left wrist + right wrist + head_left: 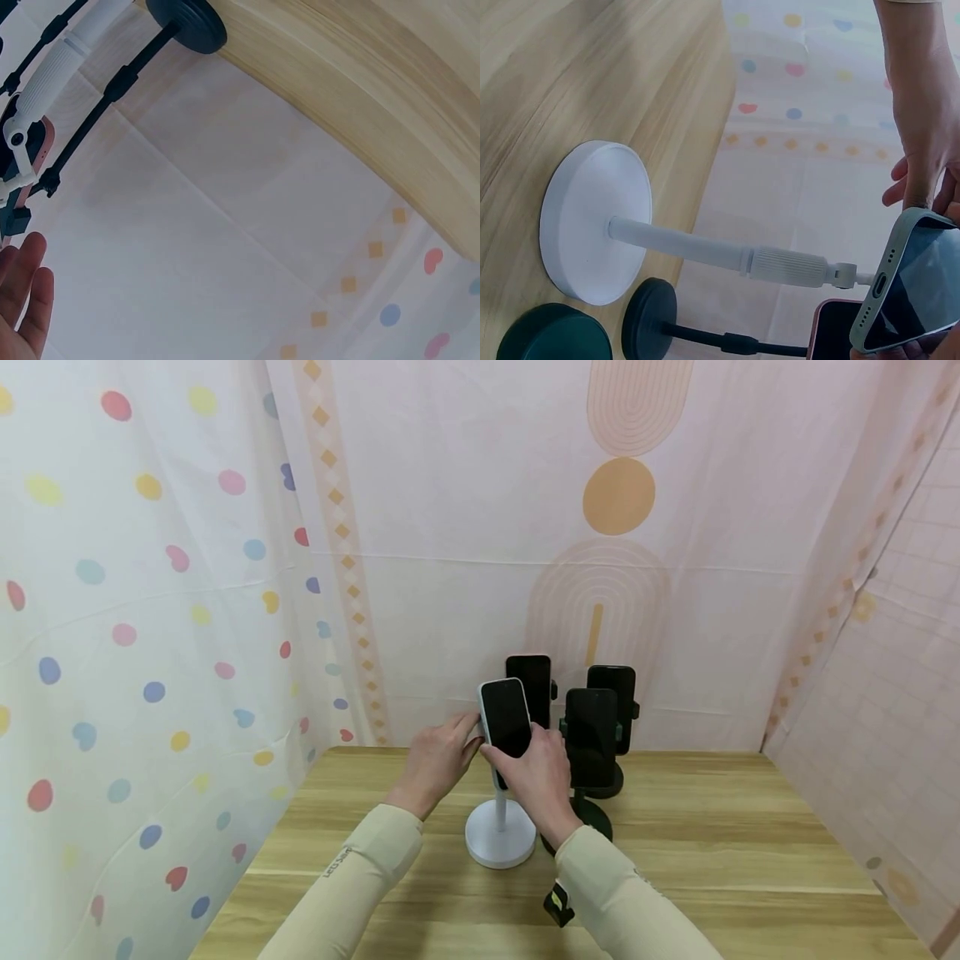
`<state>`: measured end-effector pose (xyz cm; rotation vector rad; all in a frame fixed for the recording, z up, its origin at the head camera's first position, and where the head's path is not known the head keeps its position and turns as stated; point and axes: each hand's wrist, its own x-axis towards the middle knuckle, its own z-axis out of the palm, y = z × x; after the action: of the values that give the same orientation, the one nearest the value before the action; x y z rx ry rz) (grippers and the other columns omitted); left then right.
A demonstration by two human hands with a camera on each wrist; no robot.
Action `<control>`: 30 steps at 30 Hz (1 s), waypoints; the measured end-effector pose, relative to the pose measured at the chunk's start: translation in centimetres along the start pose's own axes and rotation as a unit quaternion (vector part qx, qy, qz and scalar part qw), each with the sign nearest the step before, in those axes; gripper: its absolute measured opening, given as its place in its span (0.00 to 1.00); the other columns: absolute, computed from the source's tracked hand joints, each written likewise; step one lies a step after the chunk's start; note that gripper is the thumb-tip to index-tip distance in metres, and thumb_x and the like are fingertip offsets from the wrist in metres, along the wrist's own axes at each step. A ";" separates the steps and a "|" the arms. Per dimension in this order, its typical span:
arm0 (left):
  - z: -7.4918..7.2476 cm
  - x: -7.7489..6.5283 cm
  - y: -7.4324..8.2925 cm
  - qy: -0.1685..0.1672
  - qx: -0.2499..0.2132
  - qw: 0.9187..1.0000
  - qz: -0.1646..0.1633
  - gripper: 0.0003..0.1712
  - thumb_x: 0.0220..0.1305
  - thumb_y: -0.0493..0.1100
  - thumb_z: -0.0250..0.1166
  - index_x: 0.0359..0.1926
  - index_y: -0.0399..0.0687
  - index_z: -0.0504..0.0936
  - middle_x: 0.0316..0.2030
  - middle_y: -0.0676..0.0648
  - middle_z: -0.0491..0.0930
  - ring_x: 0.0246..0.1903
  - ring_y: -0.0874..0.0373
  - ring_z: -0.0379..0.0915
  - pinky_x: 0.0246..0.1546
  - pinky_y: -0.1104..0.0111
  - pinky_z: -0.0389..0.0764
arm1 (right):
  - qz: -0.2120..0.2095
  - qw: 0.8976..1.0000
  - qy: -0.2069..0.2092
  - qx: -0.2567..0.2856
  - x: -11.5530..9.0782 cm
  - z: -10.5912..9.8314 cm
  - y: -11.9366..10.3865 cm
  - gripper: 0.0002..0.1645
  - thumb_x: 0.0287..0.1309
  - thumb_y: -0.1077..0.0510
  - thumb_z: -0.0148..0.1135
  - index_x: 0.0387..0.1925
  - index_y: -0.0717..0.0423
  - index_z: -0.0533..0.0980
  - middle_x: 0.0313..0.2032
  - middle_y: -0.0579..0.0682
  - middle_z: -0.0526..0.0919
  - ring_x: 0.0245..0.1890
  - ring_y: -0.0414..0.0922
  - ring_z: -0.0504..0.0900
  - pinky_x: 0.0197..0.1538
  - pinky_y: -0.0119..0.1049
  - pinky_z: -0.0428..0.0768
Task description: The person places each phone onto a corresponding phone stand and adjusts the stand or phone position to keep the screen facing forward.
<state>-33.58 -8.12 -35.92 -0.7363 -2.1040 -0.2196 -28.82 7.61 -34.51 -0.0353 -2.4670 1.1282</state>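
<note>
A smartphone [506, 718] in a pale case leans, screen up, at the top of a white phone stand [500, 839]. My right hand [538, 768] grips its right side, thumb across the lower front and fingers behind. At the left edge my left hand [441, 758] holds the phone with thumb and fingertips; its outer fingers [34, 300] stick out loosely in the left wrist view. The right wrist view shows the phone's bottom edge [877, 289] and the stand's ribbed white stem [787, 266]. Where the holder meets the phone's back is hidden there.
Right of and behind the white stand, black phones stand on dark stands: one at the back [528, 681], one at right [615, 697], one in front [591, 735]. A small black object [558, 904] shows by the right sleeve. Patterned curtains [465, 485] border the wooden table [712, 843].
</note>
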 end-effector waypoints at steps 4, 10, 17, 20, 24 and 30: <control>0.0 0.0 0.0 -0.004 -0.001 1.000 -0.004 0.18 0.53 0.40 0.71 0.45 0.39 0.82 0.37 0.44 0.86 0.24 0.51 0.82 0.20 0.57 0.83 | 0.001 1.000 0.004 0.002 0.0 0.2 0.0 0.53 0.41 0.31 0.68 0.59 0.65 0.71 0.50 0.64 0.74 0.44 0.55 0.74 0.45 0.51 0.79; 0.0 0.0 0.0 -0.001 -0.003 1.000 0.000 0.16 0.53 0.40 0.72 0.43 0.41 0.82 0.35 0.45 0.87 0.25 0.51 0.82 0.22 0.58 0.83 | 0.002 1.000 0.012 0.007 0.0 0.5 0.1 0.56 0.40 0.31 0.69 0.63 0.65 0.67 0.50 0.64 0.75 0.45 0.55 0.72 0.46 0.53 0.78; -0.1 0.0 0.2 0.000 -0.015 1.000 0.005 0.16 0.51 0.40 0.72 0.42 0.42 0.82 0.34 0.45 0.87 0.27 0.52 0.83 0.23 0.58 0.84 | 0.006 1.000 0.012 0.007 0.5 0.8 0.6 0.63 0.39 0.30 0.68 0.68 0.65 0.59 0.55 0.67 0.73 0.51 0.58 0.73 0.53 0.56 0.75; 0.0 0.0 0.2 0.003 -0.024 1.000 0.003 0.16 0.52 0.40 0.72 0.43 0.42 0.82 0.35 0.45 0.87 0.28 0.52 0.83 0.25 0.58 0.84 | 0.004 1.000 0.012 0.009 0.7 1.0 0.7 0.63 0.39 0.30 0.69 0.67 0.65 0.60 0.54 0.66 0.74 0.50 0.58 0.73 0.52 0.56 0.75; 0.1 -0.1 0.2 0.008 -0.032 0.999 -0.001 0.16 0.52 0.40 0.72 0.44 0.42 0.82 0.35 0.45 0.87 0.29 0.53 0.83 0.26 0.59 0.84 | 0.001 1.000 0.006 0.019 0.8 1.1 0.8 0.62 0.39 0.30 0.69 0.66 0.65 0.61 0.53 0.66 0.75 0.49 0.57 0.73 0.51 0.55 0.76; 0.4 -0.2 0.2 0.018 -0.043 0.999 -0.009 0.18 0.50 0.39 0.73 0.44 0.42 0.82 0.36 0.45 0.87 0.30 0.54 0.83 0.26 0.59 0.84 | 0.001 0.999 -0.003 0.034 0.8 1.2 1.0 0.62 0.38 0.30 0.69 0.66 0.66 0.62 0.52 0.65 0.75 0.48 0.56 0.74 0.50 0.53 0.77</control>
<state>-33.65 -7.92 -36.33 -0.7580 -2.0781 -0.3319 -30.15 7.63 -35.64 -0.0141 -2.4327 1.2147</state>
